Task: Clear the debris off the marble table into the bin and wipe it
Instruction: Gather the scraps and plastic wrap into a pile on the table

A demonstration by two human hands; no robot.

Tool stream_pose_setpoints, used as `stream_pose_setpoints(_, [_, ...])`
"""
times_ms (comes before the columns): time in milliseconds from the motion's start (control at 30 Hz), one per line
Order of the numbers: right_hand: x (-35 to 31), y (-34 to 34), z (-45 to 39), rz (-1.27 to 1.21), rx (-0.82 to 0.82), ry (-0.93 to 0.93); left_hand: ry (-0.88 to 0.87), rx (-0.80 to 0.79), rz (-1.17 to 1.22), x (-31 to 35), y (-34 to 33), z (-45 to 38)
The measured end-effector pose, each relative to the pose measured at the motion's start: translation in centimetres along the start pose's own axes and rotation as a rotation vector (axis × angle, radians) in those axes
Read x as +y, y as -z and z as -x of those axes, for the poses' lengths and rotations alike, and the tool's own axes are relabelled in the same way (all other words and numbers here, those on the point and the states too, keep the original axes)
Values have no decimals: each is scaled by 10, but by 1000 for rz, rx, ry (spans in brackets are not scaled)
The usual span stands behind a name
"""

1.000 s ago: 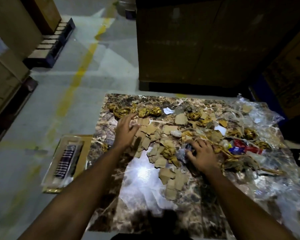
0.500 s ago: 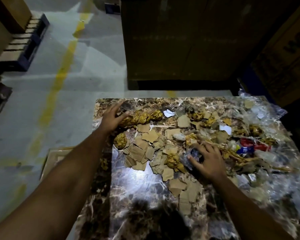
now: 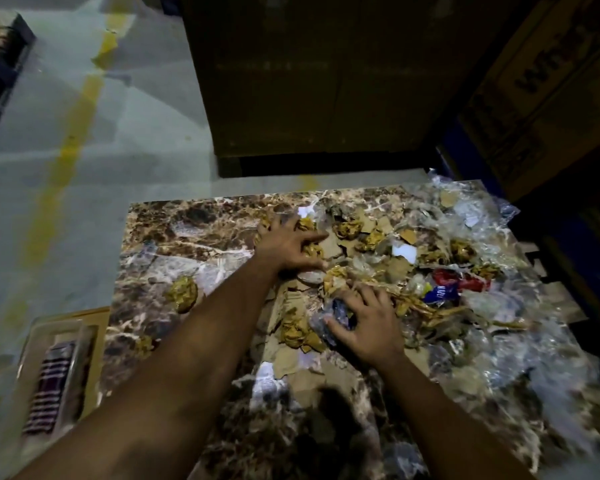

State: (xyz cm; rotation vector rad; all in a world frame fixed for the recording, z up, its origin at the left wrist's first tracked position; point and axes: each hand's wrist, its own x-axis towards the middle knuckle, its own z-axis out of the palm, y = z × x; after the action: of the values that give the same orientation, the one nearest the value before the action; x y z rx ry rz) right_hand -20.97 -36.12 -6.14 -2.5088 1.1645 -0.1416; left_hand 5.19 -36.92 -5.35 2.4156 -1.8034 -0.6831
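Debris [image 3: 371,271] crowds the table [image 3: 194,230]; left hand [image 3: 288,247] sweeps flat-fingered, right hand [image 3: 364,323] clutches a wrapper [image 3: 340,311]; scraps risk spilling floorward.

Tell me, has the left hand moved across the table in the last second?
Yes. The left hand has swept rightward into the debris pile, away from the marble table's left edge, toward the white paper scrap.

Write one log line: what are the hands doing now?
left hand: flat on scraps | right hand: gripping clear plastic wad | marble table: littered | bin: unseen
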Motion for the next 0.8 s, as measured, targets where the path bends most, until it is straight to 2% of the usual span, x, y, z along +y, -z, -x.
stream_pose_setpoints(133, [-3, 3, 1, 13, -21, -11, 22, 143, -56, 19, -21, 6])
stream_pose_setpoints(333, [-5, 6, -1, -24, -52, -44, -81, 292, 101, 18, -21, 22])
stream_pose_setpoints(400, [-5, 9, -1, -36, -54, -44, -35, 376, 261, 19, -18, 29])
stream_pose_setpoints(467, [-1, 11, -2, -39, -67, -32, 0, 543, 490, 31, -15, 37])
stream_pose_setpoints(567, [2, 14, -3, -68, -119, -32, 74, 741, 776, 77, -5, 58])
stream_pose_setpoints(700, [7, 25, -3, -155, -175, -42, 234, 716, 1202, 131, -21, 82])
stream_pose_setpoints(800, [14, 29, 0, -245, -191, -8, 350, 727, 1342, 142, -41, 88])
